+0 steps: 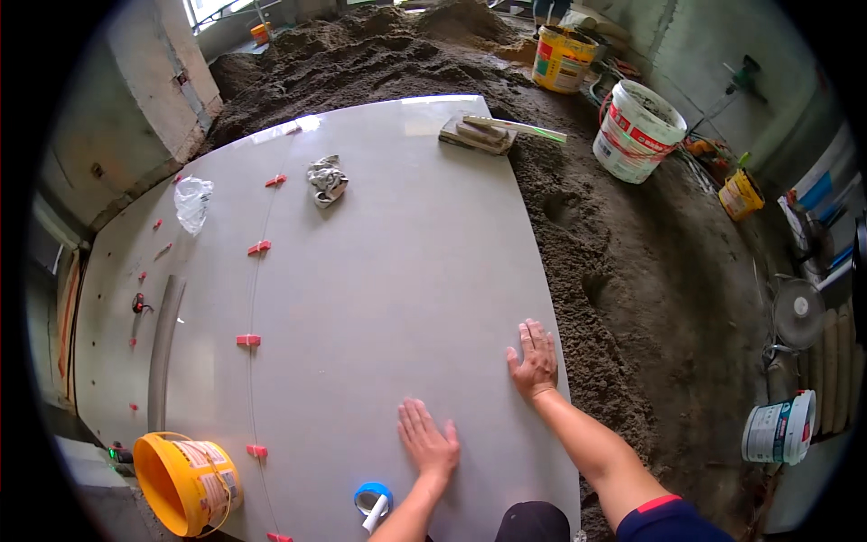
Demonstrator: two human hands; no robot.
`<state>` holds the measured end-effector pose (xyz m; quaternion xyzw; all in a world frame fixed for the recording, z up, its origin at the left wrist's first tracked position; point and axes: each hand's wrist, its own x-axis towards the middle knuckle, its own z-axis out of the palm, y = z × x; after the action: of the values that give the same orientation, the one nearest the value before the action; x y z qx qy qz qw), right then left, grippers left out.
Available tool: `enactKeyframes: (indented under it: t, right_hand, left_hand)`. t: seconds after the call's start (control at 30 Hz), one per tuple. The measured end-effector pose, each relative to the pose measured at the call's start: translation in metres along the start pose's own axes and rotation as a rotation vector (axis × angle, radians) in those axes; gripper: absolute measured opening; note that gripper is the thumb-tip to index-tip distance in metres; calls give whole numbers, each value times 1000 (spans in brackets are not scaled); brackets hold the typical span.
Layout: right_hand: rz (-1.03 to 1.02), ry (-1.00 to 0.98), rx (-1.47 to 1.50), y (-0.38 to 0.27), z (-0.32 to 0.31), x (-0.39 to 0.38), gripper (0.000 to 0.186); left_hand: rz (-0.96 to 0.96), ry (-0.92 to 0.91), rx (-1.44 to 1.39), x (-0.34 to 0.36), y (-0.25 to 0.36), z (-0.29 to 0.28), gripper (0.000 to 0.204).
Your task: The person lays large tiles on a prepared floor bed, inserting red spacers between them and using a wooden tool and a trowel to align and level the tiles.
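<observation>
A large glossy light-grey floor tile [397, 262] lies under both of my hands. My left hand [430, 443] rests palm down on it, fingers stretched out, holding nothing. Farther right, near the tile's right edge, my right hand [535, 361] is also pressed flat with its fingers extended. A blue ring-shaped roll [372, 490] with a white tube leaning on it stands just left of my left forearm. Red levelling wedges [248, 341] sit along the joint to the left. A crumpled grey cloth [326, 182] lies toward the far side of the tile.
Dark loose mortar [578, 298] borders the tile's right edge and far side. A grey block-like tool [479, 134] with a pale stick lies at the far right corner. A yellow bucket [185, 483], a grey tube [166, 352] and a plastic bag [192, 204] are left; a white bucket [637, 131] stands right.
</observation>
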<state>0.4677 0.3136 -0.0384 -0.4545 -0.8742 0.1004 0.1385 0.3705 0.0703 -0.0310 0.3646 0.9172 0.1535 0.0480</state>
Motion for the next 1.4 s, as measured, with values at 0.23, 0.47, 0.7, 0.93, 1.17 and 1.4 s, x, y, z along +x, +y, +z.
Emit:
enactKeyframes:
  t: [0.23, 0.47, 0.7, 0.93, 1.17, 1.4]
  right_hand:
    - [18, 3, -48, 15, -2, 2, 60]
    - [27, -18, -7, 0, 2, 0, 58]
    - [25, -56, -46, 0, -1, 3, 60]
    - [-33, -23, -65, 11, -3, 6, 57]
    - [-103, -25, -78, 7, -2, 4, 58]
    - [-94, -42, -84, 13, -5, 4, 60]
  left_hand:
    - [-10, -1032, -955, -136, -73, -170, 56]
    - [-399, -360, -539, -120, -163, -188, 81]
    - [428, -206, -262, -6, -113, -103, 81]
    - [378, 182, -491, 215, 64, 17, 65]
    - [146, 369, -677, 295, 134, 72, 86]
    - [157, 329, -930, 282, 129, 75, 87]
